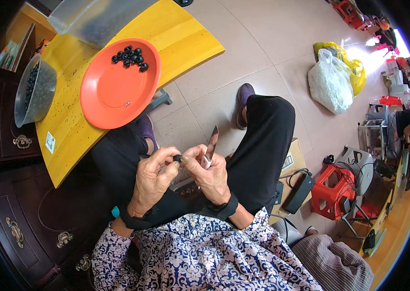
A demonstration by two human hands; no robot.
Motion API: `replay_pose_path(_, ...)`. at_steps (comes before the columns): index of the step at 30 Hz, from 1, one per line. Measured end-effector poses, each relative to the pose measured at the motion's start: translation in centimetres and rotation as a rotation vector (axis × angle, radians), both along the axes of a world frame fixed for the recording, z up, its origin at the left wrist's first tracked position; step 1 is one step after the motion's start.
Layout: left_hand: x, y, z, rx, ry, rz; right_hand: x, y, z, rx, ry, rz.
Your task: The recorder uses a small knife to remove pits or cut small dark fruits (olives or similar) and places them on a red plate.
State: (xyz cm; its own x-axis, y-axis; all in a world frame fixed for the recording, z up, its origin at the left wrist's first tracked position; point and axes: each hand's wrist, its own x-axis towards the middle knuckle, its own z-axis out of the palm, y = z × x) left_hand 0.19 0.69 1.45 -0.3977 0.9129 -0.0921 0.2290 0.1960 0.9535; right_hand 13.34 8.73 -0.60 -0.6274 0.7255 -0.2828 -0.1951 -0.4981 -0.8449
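My left hand (152,180) and my right hand (208,173) meet over my lap, both pinching a small black ring-shaped piece (177,158) between the fingertips. My right hand also holds a small knife (211,143) whose metal blade points up and away from me. On the yellow wooden board (185,39) to my left rests an orange plate (112,94) with a cluster of black ring pieces (131,56) near its far rim.
A clear bowl (34,89) of dark pieces stands at the board's left end, a clear plastic container (93,19) at its far side. Dark wooden drawers (16,218) lie left. Bags (333,77), a red stool (333,191) and a cardboard box (292,162) fill the right floor.
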Motion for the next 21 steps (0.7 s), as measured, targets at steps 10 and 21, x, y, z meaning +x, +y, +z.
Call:
replay_pose_path(10, 0.5, 0.1, -0.5, 0.041, -0.054, 0.012, 0.4, 0.3, 0.3, -0.05, -0.043, -0.016)
replay_pose_path(21, 0.2, 0.4, 0.4, 0.027, -0.285, 0.067, 0.1, 0.4, -0.2, 0.209, -0.163, 0.01)
